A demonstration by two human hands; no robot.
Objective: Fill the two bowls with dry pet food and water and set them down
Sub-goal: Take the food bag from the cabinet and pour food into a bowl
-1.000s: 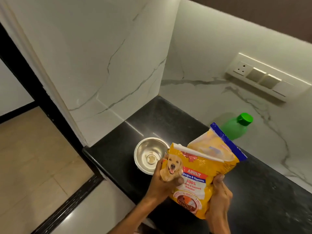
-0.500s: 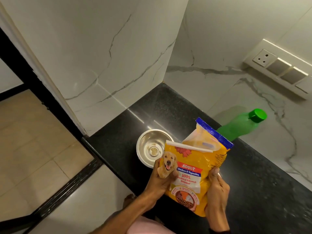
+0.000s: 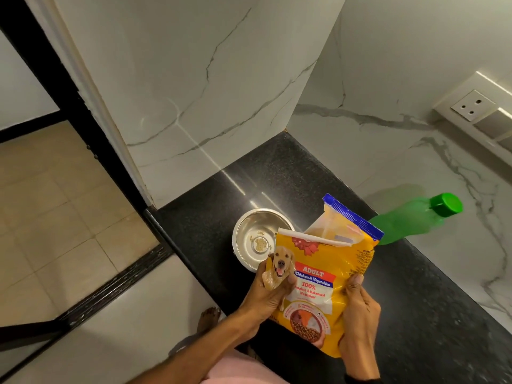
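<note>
I am seeing the left hand (image 3: 270, 293) gripping the left edge of the yellow dog food bag (image 3: 322, 275), thumb lying across the printed dog's head and the fingers wrapping behind, closed firmly on the packet. The right hand (image 3: 358, 314) is clasping the bag's right side lower down, thumb pressing on the front and the fingers curling around the back, supporting it from beneath. Between them the bag is standing upright above the counter's front edge, its torn top gaping open with the blue-striped rear flap rising behind; I cannot tell how much kibble is inside. Just beyond the left hand, the steel bowl (image 3: 259, 239) is sitting on the black granite counter (image 3: 432, 314) near its left end, partly hiding behind the bag's top corner, and it is holding only a few crumbs around its centre. Farther right, behind the bag, a green plastic bottle (image 3: 410, 220) with a green cap is standing against the marble wall (image 3: 388, 151); I cannot tell its fill level. A switchboard with a socket (image 3: 482, 112) is showing on that wall at the far right.
</note>
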